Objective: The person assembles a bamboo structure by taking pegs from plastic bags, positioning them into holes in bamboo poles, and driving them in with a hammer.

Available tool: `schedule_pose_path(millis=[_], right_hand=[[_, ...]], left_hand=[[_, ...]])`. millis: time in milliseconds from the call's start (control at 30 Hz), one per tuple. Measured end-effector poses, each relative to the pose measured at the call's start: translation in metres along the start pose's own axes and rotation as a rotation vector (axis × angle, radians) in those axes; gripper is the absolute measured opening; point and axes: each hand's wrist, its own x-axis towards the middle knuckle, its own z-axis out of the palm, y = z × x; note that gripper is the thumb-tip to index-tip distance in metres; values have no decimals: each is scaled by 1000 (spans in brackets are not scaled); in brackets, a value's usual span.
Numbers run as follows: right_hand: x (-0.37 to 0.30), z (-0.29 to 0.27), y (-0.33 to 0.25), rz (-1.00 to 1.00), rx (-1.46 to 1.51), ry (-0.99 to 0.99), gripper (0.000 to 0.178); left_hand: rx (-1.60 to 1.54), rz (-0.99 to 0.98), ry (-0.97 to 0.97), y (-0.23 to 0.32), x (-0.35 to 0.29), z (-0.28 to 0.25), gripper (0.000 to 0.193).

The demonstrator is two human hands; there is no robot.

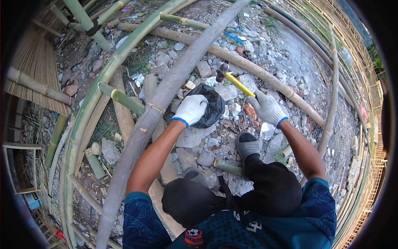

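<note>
My right hand (268,108), in a white knit glove with a blue cuff, is closed round the end of a hammer's yellow handle (239,84). The dark hammer head points away to the upper left, just above the rubble. My left hand (191,110), gloved alike, has its fingers curled at the left edge of a crumpled black plastic bag (214,107). It appears to grip the bag, though the fingertips are hidden. Below the bag lies a flat grey stone (194,136).
A thick grey bamboo pole (171,89) slants past on my left, with a green curved pole (78,128) beyond it. Another bamboo pole (265,76) crosses ahead of the hammer. Broken stones cover the ground round my sandalled foot (248,145). Bamboo slats (371,182) line the right side.
</note>
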Motion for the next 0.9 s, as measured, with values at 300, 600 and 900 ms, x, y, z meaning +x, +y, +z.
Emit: schedule_pose_path(millis=[300,600,900], right_hand=[[-20,72,74,-41,187,-6,38],[7,93,103,-46,335,-146,36],[26,92,104,22,423,-146,23]], left_hand=[[331,-155,30,-40,55,60,26],[618,-206,-120,-22,43,77,26],[187,-539,-72,28,-19,69,42]])
